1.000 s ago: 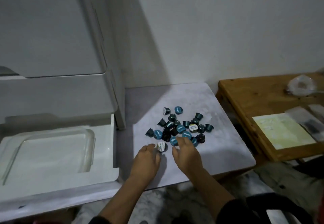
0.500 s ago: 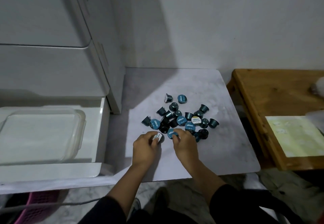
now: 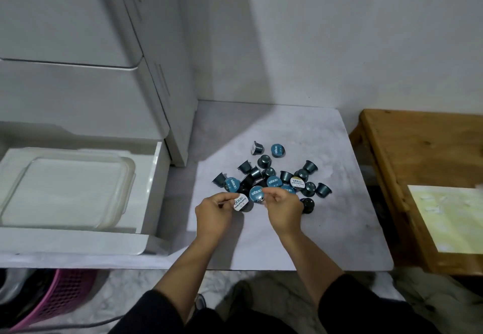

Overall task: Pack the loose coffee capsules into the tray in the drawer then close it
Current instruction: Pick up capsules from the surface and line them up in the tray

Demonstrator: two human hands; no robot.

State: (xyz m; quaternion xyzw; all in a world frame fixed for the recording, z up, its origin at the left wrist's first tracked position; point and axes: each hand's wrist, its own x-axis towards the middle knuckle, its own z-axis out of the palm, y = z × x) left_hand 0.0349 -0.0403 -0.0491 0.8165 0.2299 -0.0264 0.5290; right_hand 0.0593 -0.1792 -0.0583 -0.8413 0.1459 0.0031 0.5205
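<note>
"EXCELSO" on blue capsule lids (image 3: 256,194); "EXCELSO ROBUSTA GOLD" on the white-lidded capsule (image 3: 240,203) in the left hand (image 3: 213,214).

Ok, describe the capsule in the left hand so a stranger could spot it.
Find the marble slab beside the open drawer, then the capsule pile on it. At the pile's near edge the left hand pinches one capsule: its lid is white, its neighbours' blue.

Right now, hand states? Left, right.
Left hand: holding a white-lidded capsule in its fingers.
Right hand: pinching a blue-lidded capsule.
</note>
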